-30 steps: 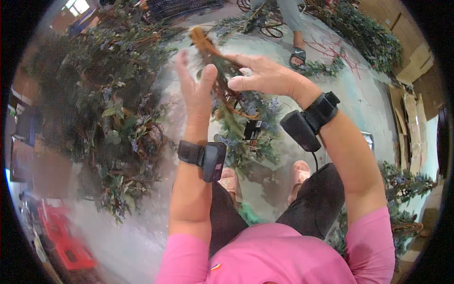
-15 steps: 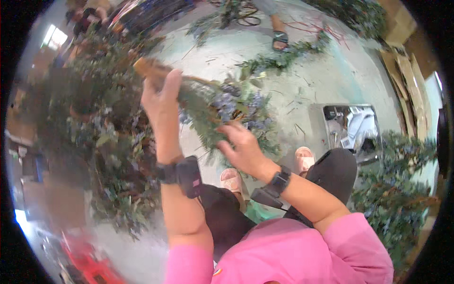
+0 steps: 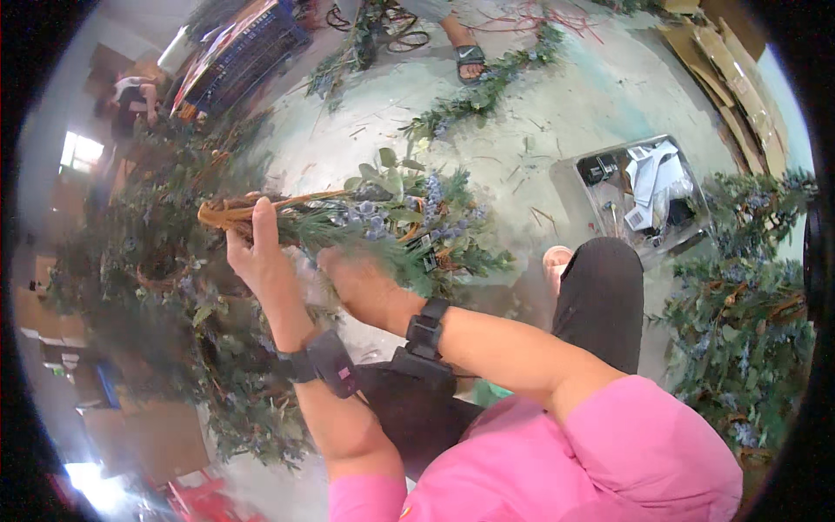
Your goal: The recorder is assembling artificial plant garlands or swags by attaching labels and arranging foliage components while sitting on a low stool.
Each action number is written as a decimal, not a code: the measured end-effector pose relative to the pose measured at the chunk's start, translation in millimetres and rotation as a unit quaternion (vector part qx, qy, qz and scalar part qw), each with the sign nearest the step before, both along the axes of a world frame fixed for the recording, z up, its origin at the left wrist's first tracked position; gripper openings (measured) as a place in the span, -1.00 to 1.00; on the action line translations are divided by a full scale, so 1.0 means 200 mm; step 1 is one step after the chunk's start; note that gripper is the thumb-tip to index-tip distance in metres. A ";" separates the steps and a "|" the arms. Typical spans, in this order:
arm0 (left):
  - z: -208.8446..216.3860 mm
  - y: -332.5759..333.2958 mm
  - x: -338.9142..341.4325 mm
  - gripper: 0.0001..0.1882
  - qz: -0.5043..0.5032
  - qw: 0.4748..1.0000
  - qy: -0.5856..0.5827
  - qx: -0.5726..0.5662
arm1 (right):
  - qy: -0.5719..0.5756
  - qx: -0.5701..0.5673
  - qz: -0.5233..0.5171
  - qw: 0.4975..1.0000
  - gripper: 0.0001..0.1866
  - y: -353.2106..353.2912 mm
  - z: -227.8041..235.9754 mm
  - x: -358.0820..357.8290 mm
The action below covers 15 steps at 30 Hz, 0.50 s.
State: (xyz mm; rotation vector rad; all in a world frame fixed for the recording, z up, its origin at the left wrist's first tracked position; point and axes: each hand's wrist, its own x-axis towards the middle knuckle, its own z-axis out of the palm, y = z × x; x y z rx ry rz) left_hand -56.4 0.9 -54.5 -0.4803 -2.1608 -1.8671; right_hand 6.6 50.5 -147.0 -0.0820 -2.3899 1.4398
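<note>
A wreath (image 3: 374,222) of brown twigs, green leaves and blue berry sprigs is held up in front of me, seen nearly edge-on. My left hand (image 3: 261,252) is closed round its bare twig end, thumb on the near side. Just below the foliage is my right hand (image 3: 361,283), beside the wreath's lower edge. Motion smears its fingers, so I cannot make out whether they grip anything. A small dark tag (image 3: 424,250) shows among the leaves.
Piled greenery (image 3: 156,270) fills the left side, with more garlands (image 3: 739,322) at right. A clear tray (image 3: 591,187) of papers and small items stands on the floor. Beyond it lean cardboard sheets (image 3: 722,87). Another person's sandaled foot (image 3: 470,65) is beside a leafy garland (image 3: 487,96).
The wreath and my left hand have come lower and left, and the wreath lies more level. My right hand has moved left, from the berry sprigs to below the foliage. The view has shifted.
</note>
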 end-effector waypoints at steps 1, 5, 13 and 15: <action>0.00 0.00 0.00 -0.63 0.005 1.000 0.008 -0.002 | -0.002 -0.002 -0.004 1.000 -0.62 -0.02 0.01 0.00; 0.02 -0.02 0.01 -0.58 -0.016 1.000 -0.003 -0.017 | -0.079 -0.346 0.102 0.929 -0.71 -0.04 0.13 0.05; -0.03 -0.14 -0.04 -0.62 -0.032 0.999 0.006 0.010 | 0.159 0.127 0.151 0.967 -0.79 0.31 -0.46 0.11; -0.05 -0.25 -0.07 -0.63 -0.017 1.000 0.021 0.012 | -0.160 -0.289 -0.024 0.943 -0.87 0.37 -0.31 0.15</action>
